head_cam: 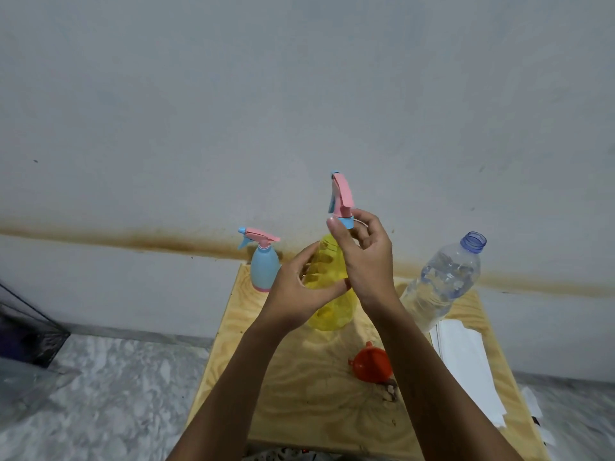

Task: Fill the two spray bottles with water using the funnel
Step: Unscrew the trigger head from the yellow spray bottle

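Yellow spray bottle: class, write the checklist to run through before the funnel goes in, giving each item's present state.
1. Yellow spray bottle steadied by left hand: ok.
2. Spray head in right hand's grip, clear of the neck: cannot tell.
3. Funnel lying on table, in reach: ok.
4. Water bottle uncapped, holding water: ok.
5. Blue spray bottle opened: not ok, head on.

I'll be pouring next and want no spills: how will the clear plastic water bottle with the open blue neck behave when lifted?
The clear plastic water bottle looks mostly full, so probably heavy for its size. Its thin walls may give under a squeeze, and with no cap, water could slop out. Tall and narrow, it might tip if nudged.
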The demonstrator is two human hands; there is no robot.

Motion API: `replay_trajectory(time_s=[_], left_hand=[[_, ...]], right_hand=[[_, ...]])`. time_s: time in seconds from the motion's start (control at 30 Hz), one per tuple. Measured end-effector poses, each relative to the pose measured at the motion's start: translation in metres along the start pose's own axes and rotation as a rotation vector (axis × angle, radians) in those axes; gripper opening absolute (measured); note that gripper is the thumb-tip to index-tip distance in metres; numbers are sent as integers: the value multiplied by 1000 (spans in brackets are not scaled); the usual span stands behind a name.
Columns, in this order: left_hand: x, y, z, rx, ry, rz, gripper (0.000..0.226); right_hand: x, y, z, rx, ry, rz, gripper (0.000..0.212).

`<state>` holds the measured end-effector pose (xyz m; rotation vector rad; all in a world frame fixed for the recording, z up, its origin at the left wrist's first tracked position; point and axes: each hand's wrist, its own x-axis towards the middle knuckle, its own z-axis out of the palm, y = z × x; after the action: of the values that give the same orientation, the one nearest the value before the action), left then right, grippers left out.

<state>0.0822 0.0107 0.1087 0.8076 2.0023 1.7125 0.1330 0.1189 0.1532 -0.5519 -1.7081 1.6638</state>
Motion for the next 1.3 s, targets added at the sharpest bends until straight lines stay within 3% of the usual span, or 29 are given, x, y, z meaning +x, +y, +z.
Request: replay_trajectory(time_s=[0.2,0.5,0.63,0.9,1.0,1.3], left_hand=[[2,-6,-1,28,13,-24,65],[7,-43,7,55,46,-23,63],[5,-69,17,129,57,-22,69],[-7,-116,34,185,18,-144,78],[-12,-132,42,227,19,-172,75],[-25,-161,59,263,67,-270,77]], right_hand=[[5,1,-2,-125,14,-54,34],[13,-5,-12,-178,-29,-166,15],[16,-3,-19,-250,-48,-195,18],[23,-6,-47,-202,106,-301,20],[28,4,-61,-219,109,-240,20],[39,104,-76,-451,-64,170,20]])
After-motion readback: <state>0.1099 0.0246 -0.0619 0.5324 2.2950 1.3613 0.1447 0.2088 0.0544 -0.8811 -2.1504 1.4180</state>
